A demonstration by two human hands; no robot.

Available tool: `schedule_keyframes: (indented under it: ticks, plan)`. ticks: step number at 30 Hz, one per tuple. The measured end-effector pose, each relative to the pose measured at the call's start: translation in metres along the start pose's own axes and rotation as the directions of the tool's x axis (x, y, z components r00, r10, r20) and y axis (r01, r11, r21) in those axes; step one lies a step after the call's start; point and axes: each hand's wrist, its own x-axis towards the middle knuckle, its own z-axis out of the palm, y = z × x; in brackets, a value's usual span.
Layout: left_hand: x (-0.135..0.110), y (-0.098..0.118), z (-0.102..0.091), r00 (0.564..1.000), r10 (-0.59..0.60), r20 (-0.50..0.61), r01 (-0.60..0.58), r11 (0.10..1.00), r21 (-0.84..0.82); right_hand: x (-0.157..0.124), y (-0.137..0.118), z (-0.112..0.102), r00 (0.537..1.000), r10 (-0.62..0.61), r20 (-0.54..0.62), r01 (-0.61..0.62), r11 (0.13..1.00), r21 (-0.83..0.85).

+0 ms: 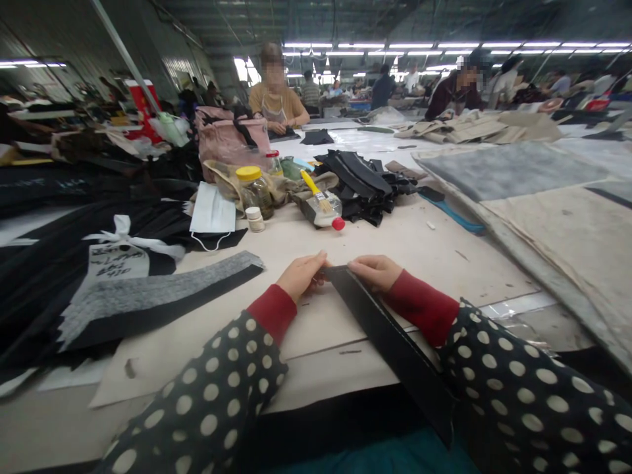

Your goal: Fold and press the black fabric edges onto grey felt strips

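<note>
Between my hands stretches the top end of a long black fabric strip (382, 329) with a pale stitch line along one edge. My left hand (305, 273) pinches its left corner, some fingers curled out of sight. My right hand (374, 271) grips the other corner, thumb and fingers pressed together. From there the strip slants down to the right, its lower end hanging past the table's near edge beside my right sleeve. To the left of my left hand lies a stack of grey-and-black fabric pieces (168, 296) with jagged ends.
A yellow-handled brush (316, 187) rests on a red-capped bottle (337, 222). Nearby stand a yellow-lidded jar (255, 194), a small white bottle (255, 220) and a face mask (213, 210). Black pieces (355, 178) are piled behind. Layered fabric (553, 217) covers the right side. Co-workers stand across the table.
</note>
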Motion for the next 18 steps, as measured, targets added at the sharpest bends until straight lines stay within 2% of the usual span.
schedule_keyframes:
  ticks: [2,4,8,12,18]
  plan:
    - [0.002,0.001,-0.004,0.998,-0.056,-0.004,0.056,0.997,-0.059,-0.001,-0.001,-0.001,1.000,-0.015,-0.019,0.015,1.000,-0.005]
    - [0.001,0.002,-0.005,0.997,-0.079,-0.013,0.079,0.996,-0.034,-0.002,-0.003,-0.001,0.998,-0.054,-0.038,0.053,0.998,-0.032]
    - [-0.003,0.004,-0.002,0.999,0.045,0.008,-0.046,0.995,0.090,-0.002,-0.003,-0.002,0.989,-0.125,-0.081,0.118,0.989,-0.085]
    - [-0.003,0.003,0.000,0.986,0.157,-0.054,-0.144,0.971,0.189,0.002,0.001,-0.002,0.990,-0.082,-0.110,0.078,0.996,-0.045]
    - [0.005,-0.003,-0.010,0.943,0.262,-0.207,-0.184,0.925,0.331,0.003,0.002,-0.001,0.994,0.076,0.081,-0.080,0.995,0.053]
